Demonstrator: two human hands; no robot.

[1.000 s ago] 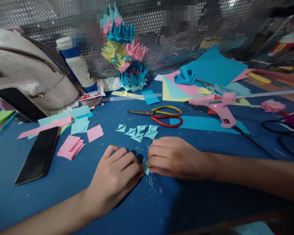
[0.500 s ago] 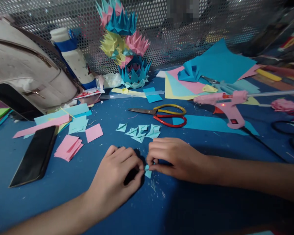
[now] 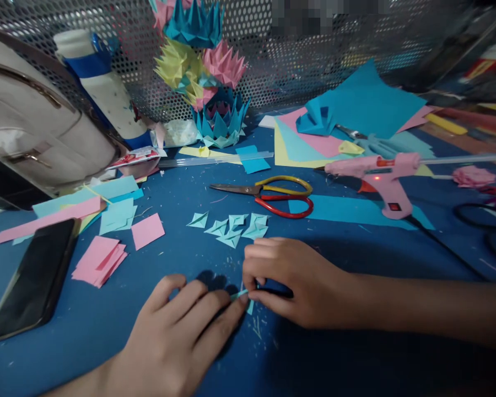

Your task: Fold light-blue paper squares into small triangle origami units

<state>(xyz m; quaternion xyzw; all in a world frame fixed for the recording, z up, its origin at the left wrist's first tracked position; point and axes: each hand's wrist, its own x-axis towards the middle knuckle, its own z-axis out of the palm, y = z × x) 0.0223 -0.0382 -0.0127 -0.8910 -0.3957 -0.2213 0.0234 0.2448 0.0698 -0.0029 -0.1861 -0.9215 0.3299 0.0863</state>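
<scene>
So from what I can see, this looks like a folding or creasing step on one small light-blue paper piece [image 3: 251, 307]. It's down on the dark blue surface [image 3: 182, 262], on the wearer's side of the yellow-and-red-handled metal scissors [image 3: 258, 191], pretty much in line with their pivot.

The right hand [image 3: 291, 281] has its grip closed, thumb and finger pinching the paper. The left hand [image 3: 177, 331] has fingertips pressed along the other edge, but I can't tell if its thumb is pinching from below.

The folded light-blue paper pieces [image 3: 230, 238] lie between the scissors and the hands, and the pink plastic glue gun [image 3: 386, 171] sits right of the scissors, not in either hand.

IMO the next move calls for a light, exact touch: steady one edge, keep the layers lined up, then press the crease firmly. Paper that tiny could easily slip or skew.
</scene>
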